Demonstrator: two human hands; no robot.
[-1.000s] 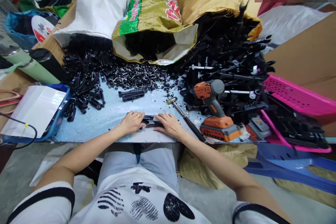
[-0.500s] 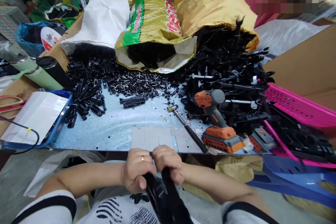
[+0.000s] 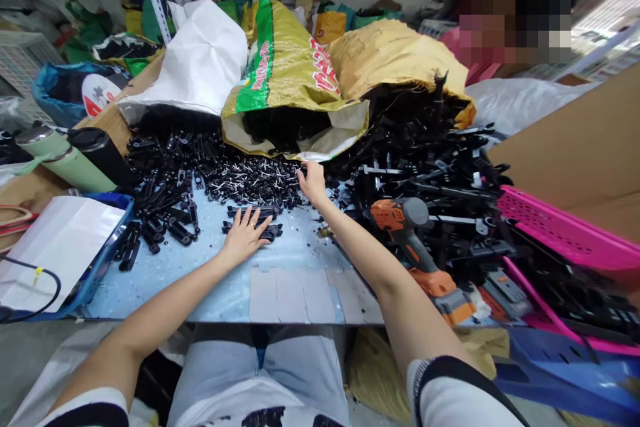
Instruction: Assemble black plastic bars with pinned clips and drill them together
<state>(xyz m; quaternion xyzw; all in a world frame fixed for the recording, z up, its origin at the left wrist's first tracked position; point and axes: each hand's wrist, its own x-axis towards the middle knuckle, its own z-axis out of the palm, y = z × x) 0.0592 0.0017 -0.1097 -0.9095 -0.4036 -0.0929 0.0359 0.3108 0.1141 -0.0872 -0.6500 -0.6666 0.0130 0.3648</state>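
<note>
My left hand (image 3: 243, 235) lies with its fingers spread over short black plastic bars (image 3: 271, 232) on the light-blue tabletop. A ring shows on one of its fingers. Farther forward, my right hand (image 3: 313, 183) reaches to the right edge of a heap of small black pieces with silvery pins (image 3: 250, 177). Its fingers are bent together at the heap, and whatever is between them is hidden. Just beyond that hand is the mouth of a gold and green sack (image 3: 295, 90). My right forearm passes over a hammer, which is mostly covered.
An orange and grey cordless power tool (image 3: 407, 233) stands right of my right forearm. Long black parts (image 3: 425, 167) pile up behind it, near a pink basket (image 3: 565, 227). On the left are more black bars (image 3: 170, 213), a blue tray (image 3: 103, 273) and a green bottle (image 3: 75, 163).
Both hands have left the long black part held over my lap, which is out of sight. My left hand moved onto the bars, my right to the heap. The view shifted.
</note>
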